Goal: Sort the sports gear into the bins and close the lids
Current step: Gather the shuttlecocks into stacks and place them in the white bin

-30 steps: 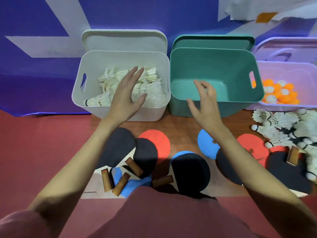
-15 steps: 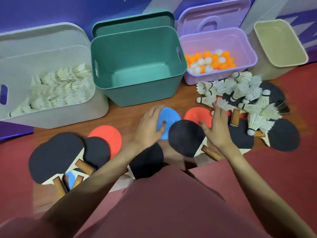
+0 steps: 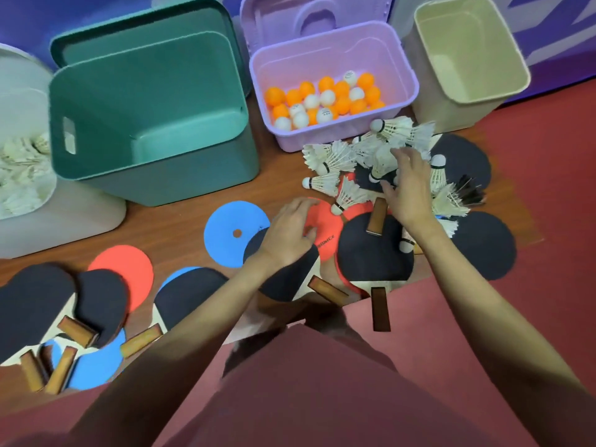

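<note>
Since half a second ago our right hand [image 3: 408, 191] moved off the black paddle up into the shuttlecock pile [image 3: 387, 150]; left hand [image 3: 288, 233] shifted right from the blue disc [image 3: 237, 233] onto the red disc [image 3: 324, 229].

Right hand: fingers spread, reaching into the shuttlecocks. We cannot tell if it pinches one.

Left hand: palm down, fingers loosely curled, resting on the red disc's edge. No clear grip that we can see.

Just under the right hand, a black paddle [image 3: 375, 253] lies face up, another paddle's wooden handle [image 3: 376, 217] on top of it. More black paddles to the right [image 3: 483, 246] and behind the pile [image 3: 464, 159].

Left of our arms: second red disc [image 3: 124, 275], more paddles [image 3: 32, 304] stacked with handles crossing, blue disc parts underneath.

Bins along the back, all with lids off:
- white bin [image 3: 48, 227], far left, holds shuttlecocks
- green bin [image 3: 154, 175], nothing in it, lid standing behind it
- purple bin [image 3: 335, 59], orange and white balls [image 3: 325, 98], lid standing behind it
- beige bin [image 3: 467, 59], far right, nothing visible inside

The loose shuttlecocks sit just in front of the purple bin, on the paddles.
</note>
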A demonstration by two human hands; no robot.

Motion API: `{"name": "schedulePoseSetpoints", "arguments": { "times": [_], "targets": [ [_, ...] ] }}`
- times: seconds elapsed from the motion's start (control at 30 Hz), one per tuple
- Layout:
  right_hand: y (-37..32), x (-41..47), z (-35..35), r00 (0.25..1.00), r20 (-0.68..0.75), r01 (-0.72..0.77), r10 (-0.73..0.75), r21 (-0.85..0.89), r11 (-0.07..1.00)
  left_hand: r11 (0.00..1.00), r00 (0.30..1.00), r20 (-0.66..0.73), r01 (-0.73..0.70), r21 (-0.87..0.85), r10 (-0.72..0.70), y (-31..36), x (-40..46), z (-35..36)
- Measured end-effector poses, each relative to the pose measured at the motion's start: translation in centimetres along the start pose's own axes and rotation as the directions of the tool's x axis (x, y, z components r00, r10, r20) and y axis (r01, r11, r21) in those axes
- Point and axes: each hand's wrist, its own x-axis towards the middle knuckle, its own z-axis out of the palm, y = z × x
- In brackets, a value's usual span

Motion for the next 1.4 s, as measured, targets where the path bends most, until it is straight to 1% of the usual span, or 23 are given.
{"name": "schedulePoseSetpoints", "arguments": {
  "times": [0.1,0.17,0.2,0.27,0.37,0.47,0.6,0.67,0.8,0.93,1.07,1.13,1.23,1.3,1.4],
  "targets": [
    [0.8,1.3,0.4,0.999,0.015,0.047,-0.046,-0.099,0.994,0.999,0.998,0.046,0.044,0.027,-0.045,1.3,2.0,1.7],
    [1.2,1.4,0.7,0.998,-0.014,0.055,-0.057,-0.1,0.993,0.997,0.994,0.068,0.081,0.011,-0.082,1.8,3.4,2.9],
    [1.4,1.2,0.8,0.998,-0.043,0.048,-0.05,-0.063,0.997,0.995,0.992,0.067,0.104,-0.001,-0.104,2.0,4.1,3.5],
    [1.8,0.6,0.9,0.991,-0.13,0.036,-0.026,0.073,0.997,0.987,0.986,0.044,0.159,-0.009,-0.159,2.2,5.4,4.6],
    [2.1,-0.7,0.8,0.974,-0.226,0.041,0.014,0.24,0.97,0.966,0.966,-0.037,0.256,0.027,-0.255,2.4,7.0,6.0],
    [2.4,-1.7,0.7,0.975,-0.221,0.038,0.027,0.288,0.957,0.939,0.943,-0.097,0.329,0.101,-0.319,3.0,7.9,6.8],
    [3.0,-2.5,0.6,0.981,-0.193,0.051,0.004,0.28,0.959,0.923,0.932,-0.121,0.356,0.145,-0.34,3.2,8.6,8.2],
    [2.9,-2.8,0.3,0.977,-0.213,0.056,0.007,0.29,0.955,0.93,0.932,-0.133,0.352,0.102,-0.338,3.0,8.6,8.7],
    [2.3,-3.3,-0.7,0.967,-0.254,0.112,-0.034,0.299,0.948,0.949,0.938,-0.15,0.304,-0.082,-0.314,2.2,7.1,8.6],
    [1.6,-3.9,-1.3,0.965,-0.181,0.239,-0.191,0.302,0.923,0.922,0.921,-0.195,0.283,-0.264,-0.338,1.2,4.2,7.7],
    [0.4,-4.6,-0.6,0.946,-0.094,0.323,-0.31,0.321,0.89,0.916,0.918,-0.233,0.237,-0.324,-0.32,0.2,2.0,6.9],
    [-0.4,-4.7,0.0,0.92,-0.014,0.375,-0.391,0.312,0.873,0.916,0.926,-0.243,0.195,-0.35,-0.29,0.2,1.4,6.3],
    [-1.8,-5.3,0.8,0.851,0.126,0.456,-0.511,0.309,0.835,0.913,0.946,-0.223,0.137,-0.384,-0.236,0.4,0.7,5.4],
    [-2.9,-5.6,1.0,0.82,0.175,0.475,-0.545,0.324,0.818,0.905,0.955,-0.207,0.111,-0.41,-0.211,0.2,0.4,4.7],
    [-4.5,-5.8,1.2,0.804,0.215,0.459,-0.554,0.367,0.809,0.866,0.958,-0.183,0.105,-0.489,-0.22,-0.6,-0.1,3.4]
  ]
}}
